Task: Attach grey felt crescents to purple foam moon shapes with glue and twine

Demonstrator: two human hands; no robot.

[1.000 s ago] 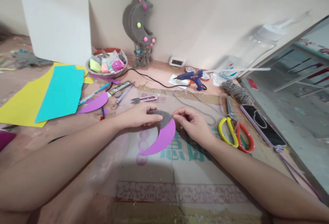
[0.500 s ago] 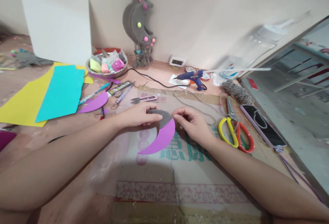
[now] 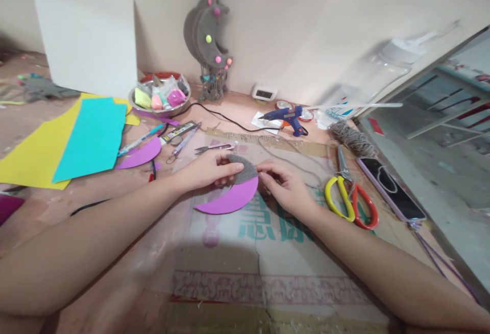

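Observation:
A purple crescent [image 3: 229, 199] hangs just above the printed sheet, its upper part wrapped in grey yarn [image 3: 245, 168]. My left hand [image 3: 216, 169] pinches the wrapped end between thumb and fingers. At the crescent's right edge, the thumb and forefinger of my right hand [image 3: 281, 183] are pressed together on what looks like the yarn strand, mostly hidden by the fingers. Loose yarn trails over the sheet behind my right hand to a grey yarn bundle [image 3: 352, 139]. Thread snips [image 3: 215, 147] lie just beyond my left hand.
To the right are scissors [image 3: 350, 196] with yellow and red handles and a phone [image 3: 392, 188]. Behind stand a blue glue gun [image 3: 287, 115], a small clock [image 3: 264, 92] and a bowl of coloured clay [image 3: 133, 105]. Turquoise sheet [image 3: 92, 137] and purple offcut [image 3: 141, 154] lie left.
The crescent has turned so that its free purple tip points further left and sits higher. My left hand has tilted with it; my right hand stays by the edge.

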